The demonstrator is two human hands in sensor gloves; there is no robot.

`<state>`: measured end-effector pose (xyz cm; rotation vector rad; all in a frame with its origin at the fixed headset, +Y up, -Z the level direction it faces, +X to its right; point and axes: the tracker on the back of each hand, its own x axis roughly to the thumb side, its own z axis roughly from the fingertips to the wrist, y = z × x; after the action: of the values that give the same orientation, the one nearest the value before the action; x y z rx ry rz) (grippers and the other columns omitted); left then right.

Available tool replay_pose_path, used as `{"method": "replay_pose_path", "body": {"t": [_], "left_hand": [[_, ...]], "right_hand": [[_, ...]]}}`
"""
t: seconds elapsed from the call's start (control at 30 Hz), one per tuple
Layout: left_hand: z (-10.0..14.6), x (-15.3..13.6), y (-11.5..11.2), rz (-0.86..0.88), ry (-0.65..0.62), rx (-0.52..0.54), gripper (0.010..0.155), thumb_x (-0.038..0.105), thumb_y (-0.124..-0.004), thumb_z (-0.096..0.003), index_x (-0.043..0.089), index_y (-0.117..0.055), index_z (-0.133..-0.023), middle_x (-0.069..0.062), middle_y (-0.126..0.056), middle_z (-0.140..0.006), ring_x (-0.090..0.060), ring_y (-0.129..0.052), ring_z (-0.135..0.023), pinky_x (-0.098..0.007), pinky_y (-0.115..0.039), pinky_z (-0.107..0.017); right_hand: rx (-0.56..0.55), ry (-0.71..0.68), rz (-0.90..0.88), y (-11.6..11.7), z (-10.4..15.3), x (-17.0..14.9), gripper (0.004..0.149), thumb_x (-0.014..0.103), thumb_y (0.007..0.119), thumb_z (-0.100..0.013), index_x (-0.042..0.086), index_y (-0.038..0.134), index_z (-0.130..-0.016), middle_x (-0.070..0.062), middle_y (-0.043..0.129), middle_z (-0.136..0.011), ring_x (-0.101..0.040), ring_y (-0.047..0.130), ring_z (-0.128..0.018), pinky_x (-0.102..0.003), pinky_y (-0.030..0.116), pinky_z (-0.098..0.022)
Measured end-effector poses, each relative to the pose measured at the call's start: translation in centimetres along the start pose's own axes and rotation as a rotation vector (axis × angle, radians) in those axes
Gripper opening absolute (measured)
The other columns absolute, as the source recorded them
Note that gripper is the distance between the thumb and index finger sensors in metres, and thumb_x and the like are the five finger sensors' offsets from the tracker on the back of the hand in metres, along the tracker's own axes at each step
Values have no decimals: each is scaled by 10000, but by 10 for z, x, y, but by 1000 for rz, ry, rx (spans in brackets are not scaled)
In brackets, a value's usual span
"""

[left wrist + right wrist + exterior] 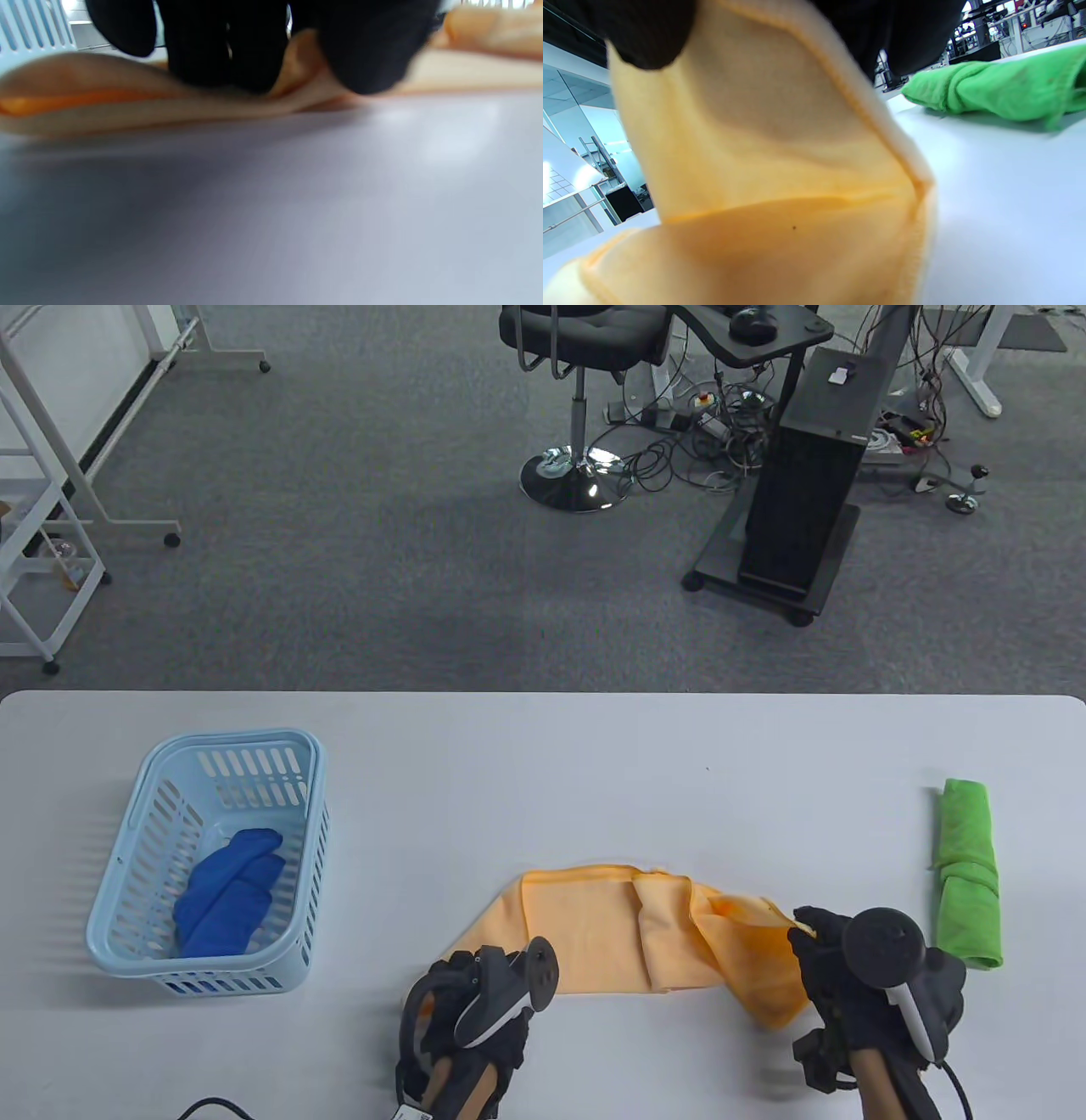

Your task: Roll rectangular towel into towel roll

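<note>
**Orange towel held at both ends on a pale worktop**

Lies across the near middle of the worktop (pixel 543 746): an orange towel (pixel 594 933), a long strip running from 9 o'clock to 3 o'clock, partly folded over itself with a crease near its middle. Flat on the left half; lifted and twisted on the right half, hanging down in a loose fold.

At the towel's 3 o'clock end: the right hand (pixel 857 984), in a black glove with a round tracker strapped to its back, fingers curled round the raised cloth and gripping it. Seen from the right wrist view as a wide orange sheet (pixel 780 169) hanging from dark fingertips (pixel 649 34) at the top edge, with a stitched hem down one side.

At the towel's 7 o'clock corner: the left hand (pixel 467 1010), also gloved and carrying a tracker. Seen from the left wrist view with dark fingertips (pixel 225 46) pressed down onto the towel's edge (pixel 127 106), cloth bulging up between them; cannot tell whether pinched or only pressed flat.

Farther out at 3 o'clock, apart from the orange towel: a green towel roll (pixel 967 874), lying lengthwise from far to near.

Farther out at 9 o'clock: a light blue slotted basket (pixel 136 814), holding a crumpled blue cloth (pixel 229 891).

Beyond the worktop at 12 o'clock: grey carpet, a black office chair (pixel 585 339) and a black cabinet on wheels (pixel 806 492), with tangled cables nearby.
</note>
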<state>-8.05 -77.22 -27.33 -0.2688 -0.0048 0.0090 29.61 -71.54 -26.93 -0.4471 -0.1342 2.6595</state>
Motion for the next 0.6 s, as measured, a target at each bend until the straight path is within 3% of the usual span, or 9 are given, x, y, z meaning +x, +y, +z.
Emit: {"method": "replay_pose_path", "body": {"t": [0.27,0.37,0.5,0.6], "left_hand": [[16,-58,37,459,99,117,435,428,-823,-410,263,-1000,-771,-73,-1082,-698,-348,-991,-738,-601,-700,-611],[21,-72,40,581,99,139,452,441,-810,-412,219,-1032,-737,-86,-1091,-678,-358,-998,-721,-607,-702,-600],[21,-78,38,619,108,115,443,416,-804,-425,222,-982,-781,-94,-1053,-725,-362,-972,-751,-609,-694,-603],[20,-76,37,586,103,76,432,312,-857,-421,267,-867,-850,-68,-970,-812,-352,-941,-794,-602,-688,-618]], "right_hand": [[12,16,-16,-3,-2,-4,560,458,731,-334,203,898,-805,-93,912,-802,-317,918,-745,-578,650,-627],[22,15,-14,-2,-1,-4,561,457,728,-336,200,897,-806,-95,912,-801,-320,917,-745,-579,650,-627],[38,16,-4,-1,0,-4,564,461,726,-337,198,897,-807,-96,913,-801,-320,917,-745,-580,650,-626],[41,17,-1,-1,0,-4,564,462,727,-337,198,900,-805,-96,912,-801,-320,917,-745,-580,650,-625]]}}
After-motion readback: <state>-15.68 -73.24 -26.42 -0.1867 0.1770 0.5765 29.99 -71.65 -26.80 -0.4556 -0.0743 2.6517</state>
